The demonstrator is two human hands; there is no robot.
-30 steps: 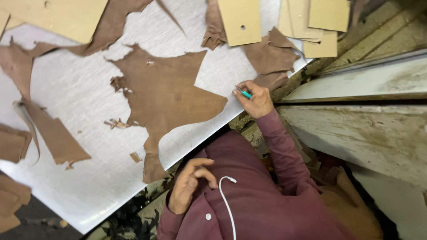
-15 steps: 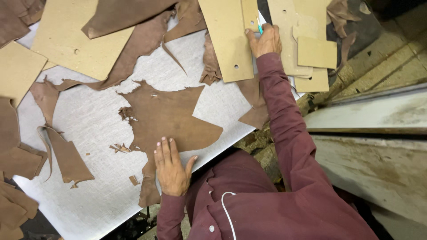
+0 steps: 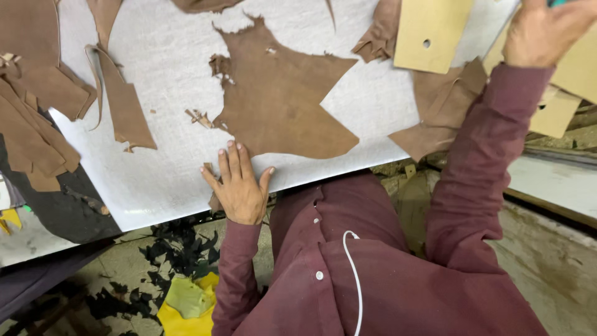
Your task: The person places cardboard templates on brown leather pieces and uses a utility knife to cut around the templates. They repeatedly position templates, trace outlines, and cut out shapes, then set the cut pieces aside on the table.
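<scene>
Since half a second ago the view has swung closer over the near edge of the counter [image 3: 155, 199], and the big leather piece [image 3: 280, 106] now sits mid-frame rather than lower down.

From the head camera, the left hand [image 3: 239, 186] lies flat with fingers spread at the counter's near edge, its fingertips just touching the lower rim of the brown leather piece; it grips nothing and seems to be pinning the sheet and steadying the reach. The right hand [image 3: 538, 31] stretches to the far right corner, resting on the tan card templates [image 3: 432, 31] there. A sliver of something teal shows at its top, but it is cut off, so I cannot tell how that hand is closed. Leather offcuts [image 3: 124, 106] lie along the left edge.
</scene>
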